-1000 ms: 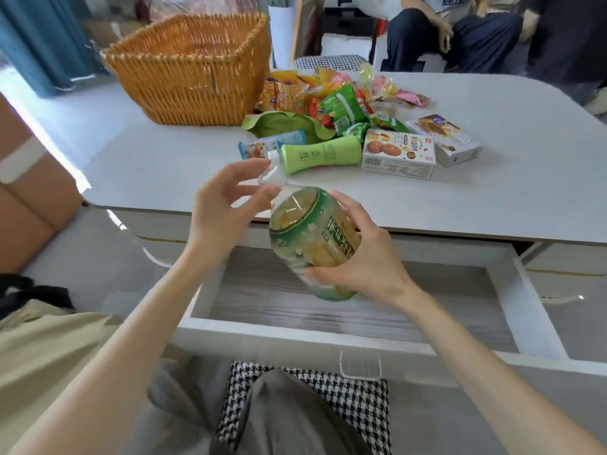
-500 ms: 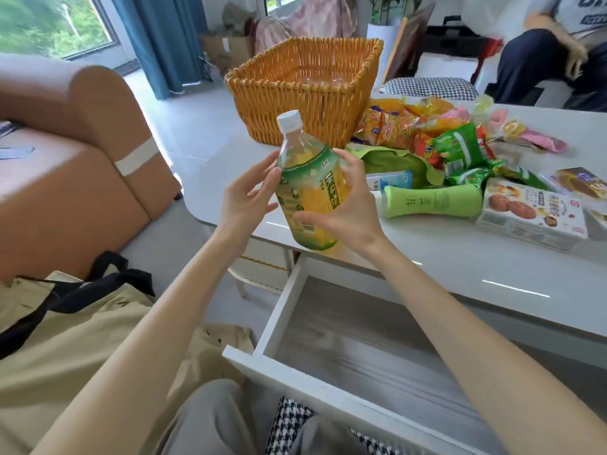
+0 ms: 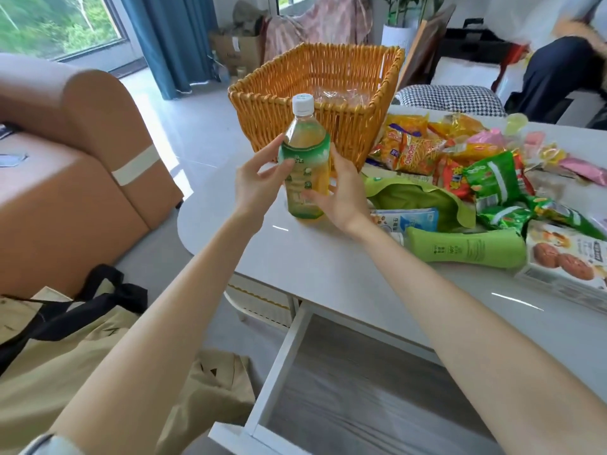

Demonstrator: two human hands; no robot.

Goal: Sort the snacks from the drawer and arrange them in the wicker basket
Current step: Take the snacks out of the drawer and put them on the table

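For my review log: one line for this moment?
left hand, right hand: grip bottle upright | wicker basket: behind bottle | drawer: open

Cookie box (image 3: 558,254) cut by rt edge, bottle (image 3: 308,149) label txt too blurry, basket (image 3: 262,119) floor mostly hidden.

Single head cam, wide-angle, faces fwd & down along both forearms. Mid-frame & near the lens: left hand (image 3: 256,188), right hand (image 3: 341,195) & bottle (image 3: 307,159). Just below them the table (image 3: 328,257) edge; drawer (image 3: 361,399) at btm, wicker basket (image 3: 272,110) beyond, top centre; sofa (image 3: 65,159) at left.
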